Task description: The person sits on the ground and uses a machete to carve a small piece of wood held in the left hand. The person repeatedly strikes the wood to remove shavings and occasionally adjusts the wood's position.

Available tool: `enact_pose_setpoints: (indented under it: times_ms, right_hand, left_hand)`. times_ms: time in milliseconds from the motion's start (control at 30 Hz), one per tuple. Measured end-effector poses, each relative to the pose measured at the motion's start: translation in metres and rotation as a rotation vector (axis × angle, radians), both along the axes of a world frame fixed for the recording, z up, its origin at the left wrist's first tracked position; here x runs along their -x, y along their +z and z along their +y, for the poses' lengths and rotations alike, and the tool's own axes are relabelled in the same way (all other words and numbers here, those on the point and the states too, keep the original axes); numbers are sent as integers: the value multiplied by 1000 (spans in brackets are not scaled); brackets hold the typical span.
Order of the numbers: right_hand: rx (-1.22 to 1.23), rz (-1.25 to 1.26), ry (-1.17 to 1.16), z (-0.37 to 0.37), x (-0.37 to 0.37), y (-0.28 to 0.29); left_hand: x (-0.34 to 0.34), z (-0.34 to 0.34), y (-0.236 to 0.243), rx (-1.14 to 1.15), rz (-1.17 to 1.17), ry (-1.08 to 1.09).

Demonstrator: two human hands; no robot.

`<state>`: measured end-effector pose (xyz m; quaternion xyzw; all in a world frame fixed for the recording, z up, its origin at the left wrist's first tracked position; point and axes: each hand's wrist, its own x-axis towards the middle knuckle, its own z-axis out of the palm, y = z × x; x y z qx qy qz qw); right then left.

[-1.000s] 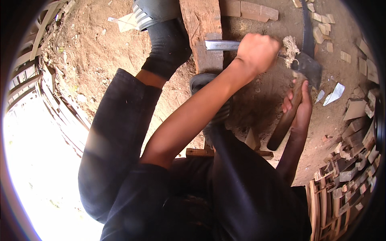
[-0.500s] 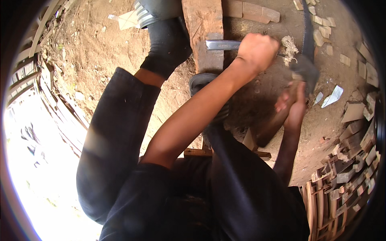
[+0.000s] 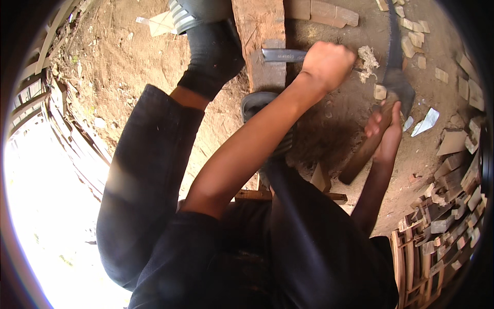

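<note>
My left hand [image 3: 329,66] is closed in a fist around a chisel, its dark flat metal blade [image 3: 282,55] lying across a wooden beam [image 3: 265,36]. A frayed, fibrous tuft [image 3: 368,64] sticks out past the far side of the fist. To the right and nearer, my right hand [image 3: 387,131] grips a thick brown wooden bar [image 3: 362,157], held at a slant. At the bar's far end is a dark, blurred shape [image 3: 401,91]; I cannot tell whether it is joined to the bar. My shod foot [image 3: 256,104] is against the beam's near end.
Several wood offcuts [image 3: 411,47] lie on the dirt ground at the far right, with a larger pile [image 3: 442,226] at the right edge. Near the right hand is a pale torn scrap [image 3: 426,122]. Curved wooden pieces [image 3: 329,14] lie beyond the beam.
My right hand and the wooden bar have moved slightly to the right, away from the left fist, and look less blurred. The left hand and chisel have hardly moved.
</note>
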<state>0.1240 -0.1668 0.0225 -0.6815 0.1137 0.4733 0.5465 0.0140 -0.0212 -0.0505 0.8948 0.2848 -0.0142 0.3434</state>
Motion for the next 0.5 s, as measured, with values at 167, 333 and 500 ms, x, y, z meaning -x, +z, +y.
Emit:
enact_pose_setpoints:
  times_ms: [167, 333, 500]
  right_hand:
    - [106, 89, 265, 3, 24, 10]
    - [-96, 58, -10, -6, -1, 0]
    - [108, 120, 241, -1, 22, 20]
  left_hand:
    - [2, 0, -2, -20, -2, -1]
    - [1, 2, 6, 15, 24, 4]
    - [8, 0, 4, 29, -15, -3]
